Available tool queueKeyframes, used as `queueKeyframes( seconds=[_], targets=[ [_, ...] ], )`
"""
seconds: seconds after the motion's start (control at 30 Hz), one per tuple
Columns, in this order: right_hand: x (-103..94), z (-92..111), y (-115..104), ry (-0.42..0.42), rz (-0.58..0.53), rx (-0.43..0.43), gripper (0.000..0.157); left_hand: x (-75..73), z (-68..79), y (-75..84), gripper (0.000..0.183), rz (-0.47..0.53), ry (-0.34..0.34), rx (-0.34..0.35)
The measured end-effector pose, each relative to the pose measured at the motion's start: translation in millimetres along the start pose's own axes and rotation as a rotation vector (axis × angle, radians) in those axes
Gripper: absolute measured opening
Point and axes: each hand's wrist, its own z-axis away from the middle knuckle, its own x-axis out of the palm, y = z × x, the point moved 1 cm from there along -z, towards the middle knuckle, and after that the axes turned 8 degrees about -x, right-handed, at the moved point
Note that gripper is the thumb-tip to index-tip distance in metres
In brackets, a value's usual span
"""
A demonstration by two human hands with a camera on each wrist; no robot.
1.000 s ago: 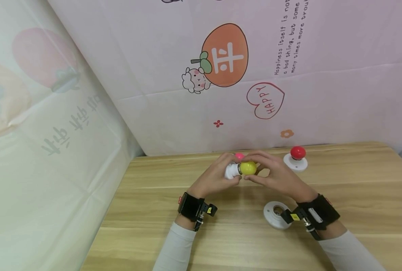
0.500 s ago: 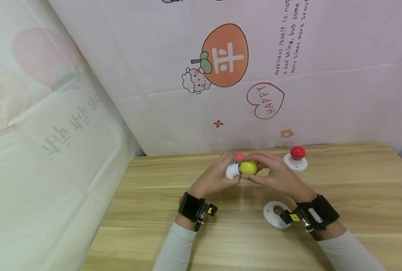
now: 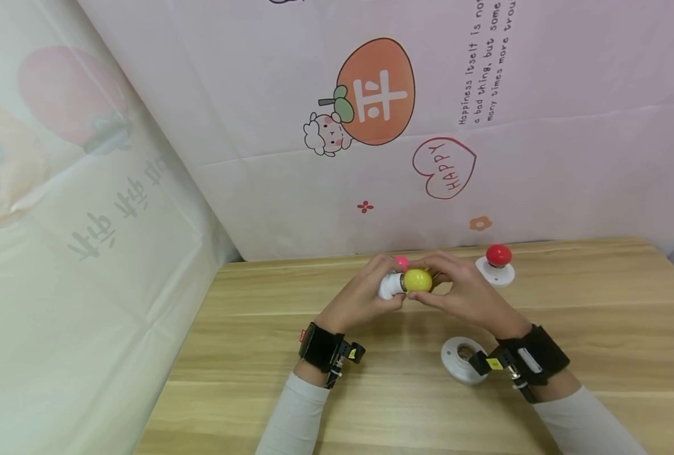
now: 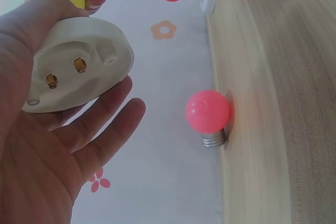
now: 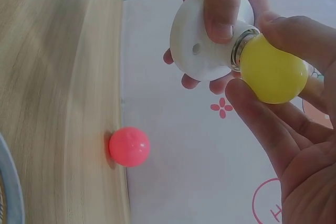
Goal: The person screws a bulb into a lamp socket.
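Over the back of the table, my left hand (image 3: 364, 296) grips a white round lamp holder (image 3: 390, 286) by its neck and base. In the left wrist view the base's underside (image 4: 79, 72) shows two brass screws. My right hand (image 3: 467, 294) pinches a yellow light bulb (image 3: 418, 280) between thumb and fingers. The bulb's metal screw end sits at the holder's mouth, with some thread (image 5: 240, 51) visible in the right wrist view. Holder and bulb are tilted sideways, clear of the table. Behind them lies a loose pink bulb (image 4: 208, 111) with its screw end bare.
A red bulb (image 3: 498, 256) stands in another white holder (image 3: 494, 275) at the back right. One more white holder (image 3: 455, 363), with no bulb in it, lies near my right wrist. A printed cloth (image 3: 291, 208) hangs along the table's back edge.
Both hands keep almost the same place and grip. The yellow bulb and the holder have shifted very slightly to the right.
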Motion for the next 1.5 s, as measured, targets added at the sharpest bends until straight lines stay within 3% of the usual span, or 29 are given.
queueKeyframes(
  seconds=[1.07, 1.5],
  targets=[
    [-2.0, -1.3, -5.0, 0.009, 0.081, 0.055, 0.052, -0.3, 0.0, 1.7, 0.040, -0.048, 0.064, 0.054],
    [-0.5, -0.4, 0.6, -0.005, 0.129, 0.040, 0.057, 2.1, -1.3, 2.1, 0.043, -0.042, 0.048, 0.027]
  ],
)
